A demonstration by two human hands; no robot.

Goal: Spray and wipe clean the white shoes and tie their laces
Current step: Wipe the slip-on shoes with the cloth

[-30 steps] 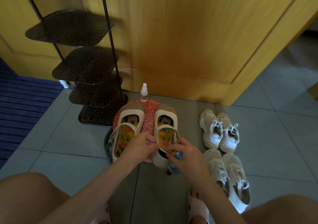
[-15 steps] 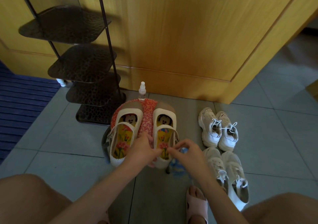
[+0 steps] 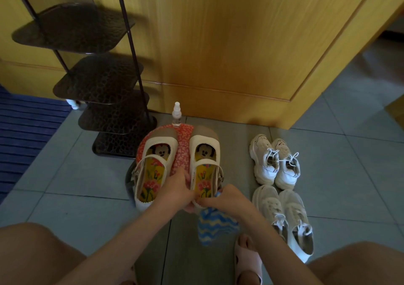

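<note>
Two strap shoes | four sneakers | one spray bottle | left fingers pinch strap-shoe heel | right fingers grip cloth

head cam looks down on the person. l hand & r hand bare, forearms bare all the way to the bottom edge. knees bare too, one in each lower corner, thighs cut off by the frame. r foot wears a pale pink slipper: smooth moulded look, open front w/ toes showing, broad band over the instep w/ a small dark hole at the side. pale edge beside the l arm near the bottom, prob. the other slipper, too hidden to tell.
</note>
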